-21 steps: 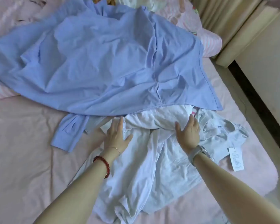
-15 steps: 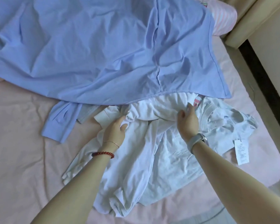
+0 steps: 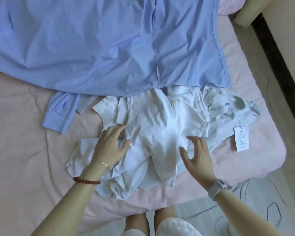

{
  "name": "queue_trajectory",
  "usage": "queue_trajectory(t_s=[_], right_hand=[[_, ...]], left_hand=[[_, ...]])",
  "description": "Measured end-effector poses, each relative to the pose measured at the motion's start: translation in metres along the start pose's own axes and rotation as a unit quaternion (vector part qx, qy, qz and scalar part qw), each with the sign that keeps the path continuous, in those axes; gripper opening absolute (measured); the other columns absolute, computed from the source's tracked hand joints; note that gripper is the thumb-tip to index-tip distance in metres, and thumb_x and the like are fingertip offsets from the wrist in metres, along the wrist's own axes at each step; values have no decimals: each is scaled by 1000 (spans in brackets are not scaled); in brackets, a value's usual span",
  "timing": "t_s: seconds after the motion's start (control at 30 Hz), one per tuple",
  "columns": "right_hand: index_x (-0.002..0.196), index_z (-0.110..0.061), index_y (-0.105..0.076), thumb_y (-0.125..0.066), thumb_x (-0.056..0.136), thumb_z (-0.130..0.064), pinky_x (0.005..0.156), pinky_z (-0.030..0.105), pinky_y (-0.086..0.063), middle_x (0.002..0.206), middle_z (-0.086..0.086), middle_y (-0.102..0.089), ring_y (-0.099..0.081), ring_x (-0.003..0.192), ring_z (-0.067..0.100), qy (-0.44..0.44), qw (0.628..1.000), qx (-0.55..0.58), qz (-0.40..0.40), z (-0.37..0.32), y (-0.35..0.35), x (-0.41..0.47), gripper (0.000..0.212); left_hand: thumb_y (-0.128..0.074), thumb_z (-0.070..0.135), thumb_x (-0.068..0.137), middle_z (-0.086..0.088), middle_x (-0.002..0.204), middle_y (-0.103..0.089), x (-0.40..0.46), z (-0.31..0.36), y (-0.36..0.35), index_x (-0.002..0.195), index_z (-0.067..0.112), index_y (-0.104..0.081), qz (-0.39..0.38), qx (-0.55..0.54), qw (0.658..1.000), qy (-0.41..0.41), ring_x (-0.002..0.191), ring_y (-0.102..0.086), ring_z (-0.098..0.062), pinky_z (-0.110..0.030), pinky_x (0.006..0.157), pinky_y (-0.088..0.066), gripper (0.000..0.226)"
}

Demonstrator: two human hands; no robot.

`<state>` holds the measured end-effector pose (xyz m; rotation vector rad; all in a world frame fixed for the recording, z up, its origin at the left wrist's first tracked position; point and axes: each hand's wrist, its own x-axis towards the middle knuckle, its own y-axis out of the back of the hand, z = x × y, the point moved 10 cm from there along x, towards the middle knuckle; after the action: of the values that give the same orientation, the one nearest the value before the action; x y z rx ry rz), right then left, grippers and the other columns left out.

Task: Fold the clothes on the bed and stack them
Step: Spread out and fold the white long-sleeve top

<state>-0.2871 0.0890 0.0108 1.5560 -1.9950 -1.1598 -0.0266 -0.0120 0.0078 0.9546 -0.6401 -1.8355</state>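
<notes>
A crumpled white garment (image 3: 153, 133) is lying in the lower middle of the frame on the pink bed (image 3: 24, 142), its upper edge tucked under the hem of a large blue shirt (image 3: 100, 48) that is spreading across the whole upper part of the frame. The left hand (image 3: 109, 147) is resting on the white garment's left side with fingers (image 3: 114, 132) spread fairly wide and lying flat, gripping nothing. The right hand (image 3: 197, 155) is sitting at the garment's right side, its fingers (image 3: 193, 139) apart and loosely bent, fingertips touching or just above the cloth; I cannot tell which. A pale grey-white garment (image 3: 228, 114) is lying just to the right, partly under the white one, with a paper tag (image 3: 241, 139) trailing off its right edge. The blue shirt's cuffed sleeve (image 3: 60, 113) is poking out at centre left.
</notes>
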Motion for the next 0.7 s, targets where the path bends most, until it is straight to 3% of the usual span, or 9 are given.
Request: queue_trajectory(t_s=[0.13, 0.2, 0.27, 0.3, 0.33, 0.4, 0.5, 0.6, 0.7], right_hand=[[144, -3, -25, -64, 86, -30, 111, 41, -19, 147, 19, -28, -23, 139, 33, -59, 998, 7, -9, 1, -20, 56, 75], [147, -10, -17, -59, 89, -34, 110, 40, -23, 147, 16, -31, -27, 137, 31, -119, 990, 38, -70, 12, -42, 71, 76], [131, -7, -44, -55, 91, -25, 97, 44, -36, 121, 21, -55, -47, 118, 35, -130, 979, 58, -144, 13, -61, 71, 45], [105, -3, -54, -53, 92, -18, 87, 46, -40, 102, 23, -59, -54, 103, 37, -114, 979, 44, -161, 8, -63, 65, 20], [83, -4, -49, -52, 91, -13, 79, 46, -41, 87, 23, -57, -55, 89, 38, -92, 981, 30, -169, 6, -62, 55, 12], [72, -9, -41, -53, 90, -11, 70, 45, -41, 75, 16, -52, -53, 78, 36, -38, 979, 20, -198, -3, -60, 23, 22], [98, -2, -63, -61, 86, -8, 79, 40, -47, 90, 11, -60, -57, 89, 31, 25, 986, 23, -162, -1, -42, -24, 14], [129, -1, -50, -63, 86, -8, 97, 32, -36, 121, 16, -54, -48, 114, 30, -79, 995, 48, -37, 39, -15, -35, 46], [138, 2, -34, -58, 90, -15, 106, 33, -25, 136, 18, -45, -38, 127, 33, -149, 987, 63, -11, 63, -14, -20, 57]], left_hand=[[-57, 49, 84, 0, 157, -1, 49, 53, -48, 146, 37, -3, -51, 20, 997, -60, 143, -2, -23, -39, 114, -10, 83], [-54, 51, 85, 4, 157, 2, 59, 70, -78, 143, 44, 3, -105, 81, 987, -92, 141, -11, -23, -39, 111, -18, 82], [-54, 40, 89, -1, 150, -26, 54, 70, -98, 144, 37, -23, -132, 117, 979, -104, 128, -36, -26, -34, 101, -32, 63], [-53, 30, 92, -5, 136, -44, 45, 67, -99, 136, 26, -44, -125, 92, 982, -106, 118, -47, -26, -30, 93, -36, 46], [-51, 20, 93, -8, 118, -55, 31, 60, -98, 121, 16, -60, -116, 57, 986, -101, 107, -54, -27, -28, 85, -38, 29], [-49, 10, 94, -10, 98, -61, -5, 35, -90, 98, 9, -68, -96, 36, 992, -75, 90, -60, -30, -35, 75, -45, 19], [-59, 2, 86, -8, 90, -65, -52, 1, -66, 92, 7, -69, -52, 38, 997, -40, 79, -64, -29, -35, 63, -51, 13], [-63, 6, 81, -5, 90, -64, -55, 9, -45, 94, 8, -69, 1, 37, 998, -51, 77, -64, -26, -32, 62, -53, 15], [-53, 20, 83, -10, 96, -64, -29, 50, -36, 99, 5, -67, 35, 38, 993, -110, 84, -64, -28, -32, 72, -52, 26]])
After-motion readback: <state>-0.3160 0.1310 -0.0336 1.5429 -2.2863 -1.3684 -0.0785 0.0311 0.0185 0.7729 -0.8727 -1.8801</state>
